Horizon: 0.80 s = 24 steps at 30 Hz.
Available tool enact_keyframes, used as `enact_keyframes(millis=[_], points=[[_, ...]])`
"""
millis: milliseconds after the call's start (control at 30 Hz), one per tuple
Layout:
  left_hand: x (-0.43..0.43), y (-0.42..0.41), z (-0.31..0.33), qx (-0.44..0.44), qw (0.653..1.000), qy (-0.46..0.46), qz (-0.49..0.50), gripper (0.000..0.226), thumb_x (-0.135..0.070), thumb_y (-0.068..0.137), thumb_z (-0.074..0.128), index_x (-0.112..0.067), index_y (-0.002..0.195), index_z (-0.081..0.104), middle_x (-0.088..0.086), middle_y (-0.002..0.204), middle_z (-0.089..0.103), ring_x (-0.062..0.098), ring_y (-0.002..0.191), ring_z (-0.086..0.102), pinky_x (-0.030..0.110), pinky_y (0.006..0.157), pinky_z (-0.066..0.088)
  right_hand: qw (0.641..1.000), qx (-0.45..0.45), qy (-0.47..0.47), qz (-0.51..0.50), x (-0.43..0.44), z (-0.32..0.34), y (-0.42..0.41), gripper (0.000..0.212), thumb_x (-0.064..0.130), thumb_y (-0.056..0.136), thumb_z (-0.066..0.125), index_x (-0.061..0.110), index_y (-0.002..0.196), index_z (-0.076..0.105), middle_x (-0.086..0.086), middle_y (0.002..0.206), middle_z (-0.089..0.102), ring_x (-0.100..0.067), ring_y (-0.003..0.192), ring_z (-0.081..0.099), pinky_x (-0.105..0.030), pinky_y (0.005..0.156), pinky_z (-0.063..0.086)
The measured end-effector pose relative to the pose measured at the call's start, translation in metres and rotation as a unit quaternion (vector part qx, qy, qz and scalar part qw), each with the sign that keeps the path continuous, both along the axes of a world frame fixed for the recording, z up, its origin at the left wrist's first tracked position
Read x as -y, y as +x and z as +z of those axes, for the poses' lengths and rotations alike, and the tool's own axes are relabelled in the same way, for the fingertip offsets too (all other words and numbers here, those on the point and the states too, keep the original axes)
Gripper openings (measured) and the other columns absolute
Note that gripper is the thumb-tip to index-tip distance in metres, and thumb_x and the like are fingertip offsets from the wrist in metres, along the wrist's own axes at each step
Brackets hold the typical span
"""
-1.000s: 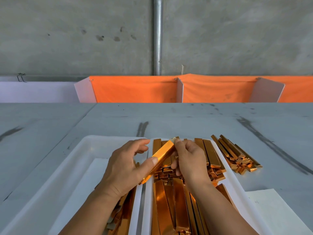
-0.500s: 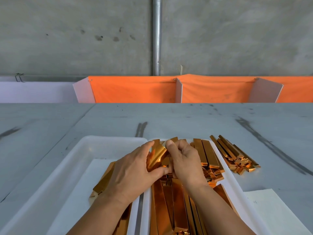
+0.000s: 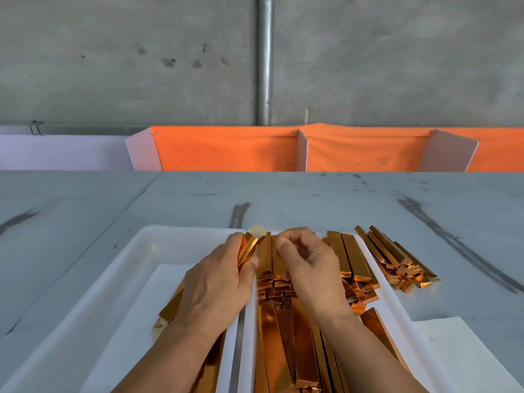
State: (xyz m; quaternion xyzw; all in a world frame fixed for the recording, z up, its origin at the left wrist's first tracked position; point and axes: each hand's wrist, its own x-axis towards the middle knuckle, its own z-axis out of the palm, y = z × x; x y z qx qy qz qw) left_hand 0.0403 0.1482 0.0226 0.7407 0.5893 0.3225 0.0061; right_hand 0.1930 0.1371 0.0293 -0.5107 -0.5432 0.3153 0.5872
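- Left hand (image 3: 218, 282) alone grips the shiny copper-gold folded card strip (image 3: 251, 245), at the white plastic trays' (image 3: 170, 229) shared edge.
- Right hand (image 3: 309, 268) has released it; fingers curl over stacked strips (image 3: 348, 256), any hold unclear.
- Fold likely finished.

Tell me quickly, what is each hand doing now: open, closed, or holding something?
Left hand: holds a gold strip.
Right hand: curled, but whether it holds anything cannot be told.

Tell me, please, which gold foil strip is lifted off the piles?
The strip the left hand grips, pale end sticking up; the rest lie in the white trays or on the table.
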Motion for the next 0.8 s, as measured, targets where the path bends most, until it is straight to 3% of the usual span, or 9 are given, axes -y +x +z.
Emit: enact_keyframes(millis=[233,467,567,667,800], points=[[0.0007,0.0045,-0.0006,-0.068,0.997,-0.014,0.014,0.043,-0.06,0.094,0.034,-0.03,0.125,0.031,-0.013,0.097,0.053,0.006,0.072,0.049,0.014,0.055,0.031,0.996,0.088,0.019,-0.011,0.0021,-0.0039,-0.0033,0.016,0.019,0.094,0.064,0.026,0.105,0.073,0.017,0.083,0.07,0.008,0.082,0.064,-0.007,0.066,0.048],[0.0027,0.0073,-0.0012,-0.09,0.996,-0.004,0.02,0.039,-0.057,0.095,0.035,-0.03,0.123,0.03,-0.015,0.095,0.051,0.005,0.07,0.048,0.01,0.049,0.023,0.996,0.088,-0.006,-0.009,-0.0001,-0.0052,-0.0034,0.018,0.021,0.094,0.065,0.025,0.11,0.071,0.015,0.079,0.07,0.009,0.073,0.063,-0.009,0.063,0.049],[0.0022,0.0073,-0.0018,-0.089,0.996,0.008,0.016,0.038,-0.057,0.095,0.035,-0.03,0.122,0.032,-0.014,0.095,0.055,0.006,0.07,0.049,0.014,0.052,0.027,0.998,0.053,-0.016,0.025,0.0011,-0.0026,-0.0026,0.017,0.016,0.094,0.064,0.026,0.106,0.072,0.019,0.08,0.071,0.006,0.071,0.064,-0.011,0.063,0.049],[0.0043,0.0073,-0.0022,-0.09,0.996,0.018,0.009,0.037,-0.055,0.095,0.037,-0.031,0.123,0.035,-0.013,0.093,0.055,0.007,0.073,0.055,0.017,0.056,0.032,0.996,0.007,-0.04,0.074,0.0025,-0.0004,-0.0027,0.017,0.01,0.093,0.064,0.024,0.098,0.073,0.005,0.09,0.07,-0.001,0.067,0.063,-0.014,0.061,0.049],[0.0069,0.0058,-0.0015,-0.115,0.993,0.032,0.023,0.04,-0.054,0.094,0.043,-0.037,0.13,0.037,-0.011,0.087,0.042,0.006,0.073,0.041,0.017,0.05,0.02,0.993,-0.003,-0.067,0.097,0.0022,0.0011,-0.0012,0.014,0.01,0.095,0.06,0.019,0.092,0.071,-0.009,0.098,0.064,-0.008,0.065,0.059,-0.012,0.051,0.041]])
